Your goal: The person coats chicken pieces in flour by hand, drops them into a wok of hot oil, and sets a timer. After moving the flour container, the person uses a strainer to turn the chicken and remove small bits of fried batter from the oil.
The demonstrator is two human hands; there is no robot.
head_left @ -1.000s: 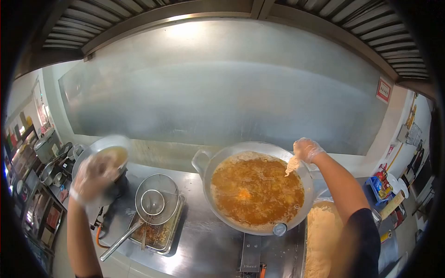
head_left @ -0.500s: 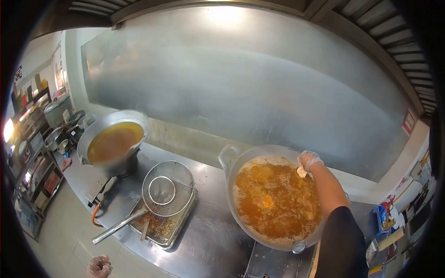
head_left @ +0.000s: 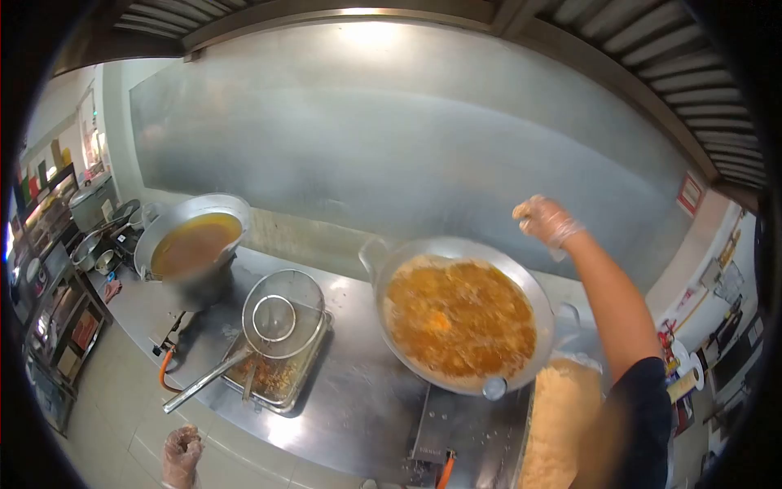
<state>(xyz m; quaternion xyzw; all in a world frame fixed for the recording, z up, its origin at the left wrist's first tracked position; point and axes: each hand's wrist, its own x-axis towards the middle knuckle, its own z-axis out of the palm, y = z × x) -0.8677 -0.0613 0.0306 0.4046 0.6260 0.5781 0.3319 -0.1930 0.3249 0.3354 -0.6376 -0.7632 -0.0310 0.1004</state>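
Observation:
My right hand (head_left: 544,222), in a clear plastic glove, is raised above the far right rim of a large metal wok (head_left: 544,314). Its fingers are pinched round a small pale tan lump (head_left: 520,212), too small to name surely. Brown bubbling oil (head_left: 460,318) fills the wok, with an orange piece (head_left: 440,321) showing at its surface. A round dial (head_left: 494,388) sits at the near rim. Low at the left, my left hand (head_left: 181,454), also gloved and with crumbs stuck on it, has curled fingers; whatever lies inside them is hidden.
Tan, floury-looking material (head_left: 566,407) lies right of the wok, partly behind my arm. A mesh strainer (head_left: 285,314) rests over a crumb-strewn tray (head_left: 305,383) on the steel counter (head_left: 358,391). Another wok (head_left: 236,208) of brown liquid stands back left. An orange hose (head_left: 167,371) hangs nearby.
My right hand has risen up and away from the oil's far edge. My left hand shows slightly higher. The view has shifted, bringing the tan material at the right into sight.

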